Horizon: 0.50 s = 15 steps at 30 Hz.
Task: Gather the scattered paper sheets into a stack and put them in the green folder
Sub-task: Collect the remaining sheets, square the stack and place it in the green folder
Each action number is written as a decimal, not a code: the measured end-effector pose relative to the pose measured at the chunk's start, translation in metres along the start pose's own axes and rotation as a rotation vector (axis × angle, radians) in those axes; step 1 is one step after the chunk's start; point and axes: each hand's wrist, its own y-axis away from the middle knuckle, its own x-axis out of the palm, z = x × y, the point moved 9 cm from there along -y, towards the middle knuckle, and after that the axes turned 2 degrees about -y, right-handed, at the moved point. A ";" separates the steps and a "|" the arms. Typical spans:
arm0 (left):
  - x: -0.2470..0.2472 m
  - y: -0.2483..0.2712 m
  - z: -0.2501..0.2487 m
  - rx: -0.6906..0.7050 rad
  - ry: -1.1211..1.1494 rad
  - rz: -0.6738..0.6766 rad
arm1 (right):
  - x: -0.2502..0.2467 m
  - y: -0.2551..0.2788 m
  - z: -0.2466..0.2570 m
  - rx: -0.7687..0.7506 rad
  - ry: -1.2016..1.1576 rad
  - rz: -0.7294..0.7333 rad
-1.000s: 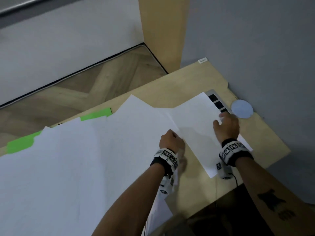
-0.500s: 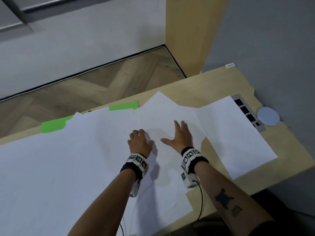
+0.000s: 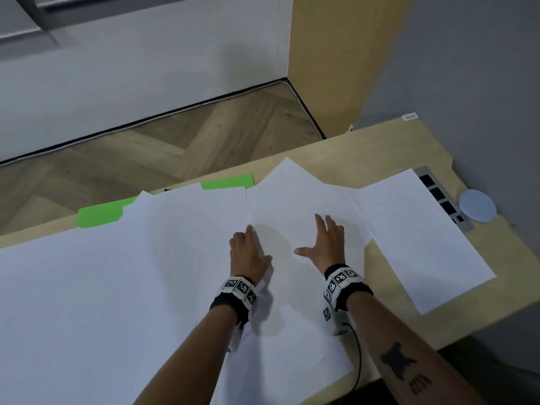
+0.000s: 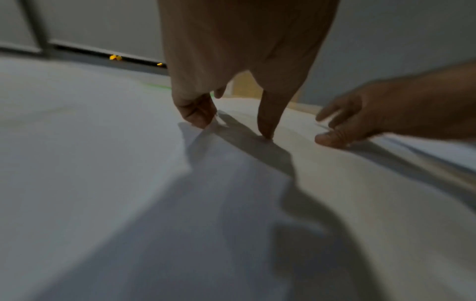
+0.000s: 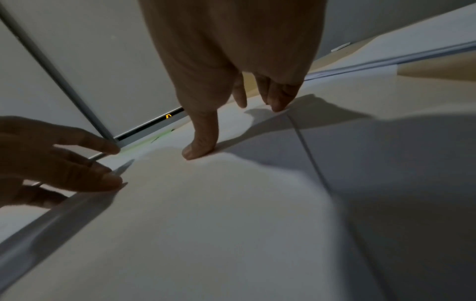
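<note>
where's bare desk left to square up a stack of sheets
Bare desk shows along the far edge behind the paper sheets, and in a wedge between the middle sheets and the rightmost sheet. Left and centre are crowded: overlapping sheets nearly bury the green folder.

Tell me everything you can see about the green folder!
The green folder is bright green, flat, and looks like thin card. It lies on the wooden desk near the far edge, on the left. Only two bits show: a wider strip at the left and a smaller piece further right. White paper sheets lie over the rest of it. Whether it is open or closed cannot be told. Neither hand touches it.
</note>
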 end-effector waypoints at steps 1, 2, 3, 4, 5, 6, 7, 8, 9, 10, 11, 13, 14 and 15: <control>-0.002 -0.003 0.002 -0.038 0.079 -0.006 | -0.001 0.000 0.000 0.006 0.000 -0.012; -0.003 -0.005 0.006 -0.098 0.154 -0.014 | -0.001 -0.001 0.000 0.016 -0.005 -0.021; -0.005 -0.007 0.011 -0.170 0.236 -0.024 | -0.001 -0.002 -0.002 0.026 -0.014 -0.029; -0.007 -0.008 0.016 -0.239 0.316 -0.031 | -0.001 -0.003 -0.003 0.039 -0.023 -0.033; -0.007 -0.009 0.017 -0.283 0.373 -0.027 | -0.001 -0.003 -0.004 0.048 -0.028 -0.039; -0.006 -0.010 0.016 -0.288 0.389 -0.004 | -0.002 -0.004 -0.004 0.053 -0.029 -0.043; -0.004 -0.010 0.010 -0.255 0.362 0.028 | -0.001 -0.004 -0.005 0.053 -0.029 -0.044; -0.003 -0.008 0.002 -0.202 0.318 0.053 | -0.001 -0.004 -0.006 0.053 -0.030 -0.041; -0.002 -0.006 -0.005 -0.147 0.284 0.063 | 0.000 -0.004 -0.007 0.048 -0.036 -0.036; -0.003 -0.003 -0.012 -0.110 0.277 0.065 | 0.000 -0.004 -0.008 0.045 -0.041 -0.031; -0.003 -0.002 -0.014 -0.085 0.297 0.063 | -0.002 -0.004 -0.008 0.035 -0.052 -0.037; -0.010 -0.005 -0.014 -0.050 0.396 0.061 | -0.006 -0.004 -0.008 0.033 -0.074 -0.048; -0.016 -0.007 -0.012 -0.037 0.454 0.065 | -0.009 -0.004 -0.006 0.050 -0.088 -0.050; -0.025 -0.009 -0.011 -0.018 0.516 0.054 | -0.012 -0.005 -0.007 0.074 -0.114 -0.065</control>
